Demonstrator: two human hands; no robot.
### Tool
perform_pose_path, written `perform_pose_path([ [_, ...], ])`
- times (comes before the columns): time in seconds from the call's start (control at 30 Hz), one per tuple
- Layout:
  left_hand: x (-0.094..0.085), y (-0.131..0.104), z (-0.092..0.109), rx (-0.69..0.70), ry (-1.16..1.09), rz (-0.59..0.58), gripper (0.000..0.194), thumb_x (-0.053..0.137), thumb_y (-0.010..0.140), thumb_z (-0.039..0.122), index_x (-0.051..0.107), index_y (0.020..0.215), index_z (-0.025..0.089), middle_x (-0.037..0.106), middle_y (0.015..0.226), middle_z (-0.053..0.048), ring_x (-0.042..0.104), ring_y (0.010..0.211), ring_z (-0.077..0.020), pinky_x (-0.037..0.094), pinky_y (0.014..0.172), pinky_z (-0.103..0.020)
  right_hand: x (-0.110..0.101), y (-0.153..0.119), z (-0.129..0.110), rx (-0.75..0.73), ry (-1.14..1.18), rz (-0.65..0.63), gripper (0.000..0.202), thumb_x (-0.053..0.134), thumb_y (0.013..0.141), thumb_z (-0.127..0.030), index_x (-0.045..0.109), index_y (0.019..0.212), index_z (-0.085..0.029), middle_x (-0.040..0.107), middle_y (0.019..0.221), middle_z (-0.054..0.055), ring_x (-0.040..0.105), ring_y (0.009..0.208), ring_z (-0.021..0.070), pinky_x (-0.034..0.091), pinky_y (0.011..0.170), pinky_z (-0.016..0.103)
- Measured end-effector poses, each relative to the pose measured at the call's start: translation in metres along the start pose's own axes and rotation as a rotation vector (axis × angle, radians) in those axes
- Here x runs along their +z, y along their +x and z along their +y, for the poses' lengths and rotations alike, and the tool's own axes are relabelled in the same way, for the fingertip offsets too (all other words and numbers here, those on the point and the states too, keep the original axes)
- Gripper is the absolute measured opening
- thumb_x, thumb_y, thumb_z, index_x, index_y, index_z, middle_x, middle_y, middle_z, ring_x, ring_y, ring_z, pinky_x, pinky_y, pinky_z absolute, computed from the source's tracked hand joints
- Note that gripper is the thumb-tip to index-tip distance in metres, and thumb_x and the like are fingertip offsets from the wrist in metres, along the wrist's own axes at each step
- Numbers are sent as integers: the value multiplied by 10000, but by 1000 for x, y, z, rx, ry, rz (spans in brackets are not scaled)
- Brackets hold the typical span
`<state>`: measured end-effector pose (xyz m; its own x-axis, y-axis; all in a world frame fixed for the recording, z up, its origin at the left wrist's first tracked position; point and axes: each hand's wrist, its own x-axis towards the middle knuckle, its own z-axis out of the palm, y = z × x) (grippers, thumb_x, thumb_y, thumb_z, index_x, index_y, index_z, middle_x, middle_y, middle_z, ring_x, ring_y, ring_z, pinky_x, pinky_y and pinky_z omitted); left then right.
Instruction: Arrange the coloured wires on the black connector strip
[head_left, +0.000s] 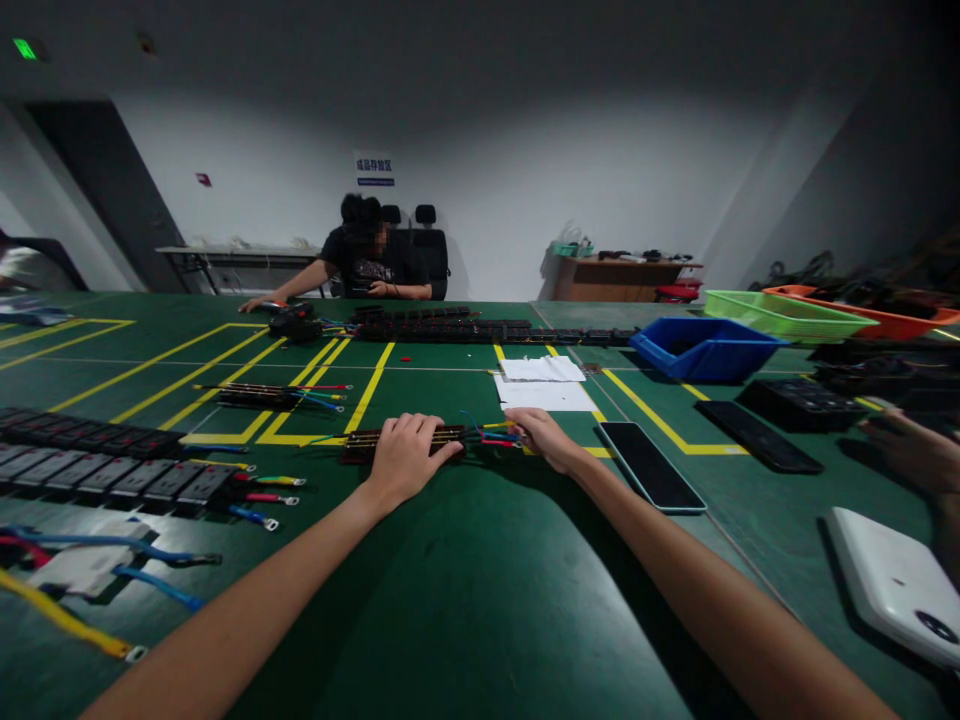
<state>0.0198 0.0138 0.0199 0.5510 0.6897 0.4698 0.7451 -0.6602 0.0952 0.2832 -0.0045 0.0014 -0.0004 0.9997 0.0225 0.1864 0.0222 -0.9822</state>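
Note:
A black socket strip [361, 444] with brass-coloured bars along it lies across the green table in front of me. My left hand [405, 455] is closed over its middle, fingers on the far side and thumb towards the right end. Red, blue and yellow wires [493, 440] come out of that right end. My right hand [541, 437] pinches the yellow wire near its tip; the fingertips partly hide it. A similar open strip [251, 396] with coloured wires lies beyond, to the left.
Rows of socket modules [112, 482] and loose wires lie at left. White papers [544, 385], a phone [651, 468], a dark phone [757, 437] and a blue bin [705, 348] are at right. A white device [896, 585] sits near another person's hand [911, 450]. A co-worker [375, 255] sits opposite.

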Motion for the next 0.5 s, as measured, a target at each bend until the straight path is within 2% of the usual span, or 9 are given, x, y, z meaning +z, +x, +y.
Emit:
perform_pose_path([
  [0.13,0,-1,0,-14,4,32,556,390,980,642,636,1184,187,683,1121,-118,585,1028,-286,402,891,-440,-4,0,0,5,39,-60,577,652,709,-768,518,706,-207,377,549,-67,282,468,76,194,423,228],
  [0.3,0,-1,0,0,12,42,560,393,978,646,642,1166,181,680,1125,-117,583,1031,-285,399,891,-438,-9,2,4,-8,24,-126,595,648,719,-782,517,711,-202,422,571,-56,316,485,75,230,425,214],
  [0.5,0,0,0,6,8,24,548,397,978,643,652,1143,187,688,1111,-108,586,1029,-283,398,887,-433,-10,2,4,10,13,-80,583,656,723,-769,545,711,-196,423,555,-54,341,473,82,239,425,220],
])
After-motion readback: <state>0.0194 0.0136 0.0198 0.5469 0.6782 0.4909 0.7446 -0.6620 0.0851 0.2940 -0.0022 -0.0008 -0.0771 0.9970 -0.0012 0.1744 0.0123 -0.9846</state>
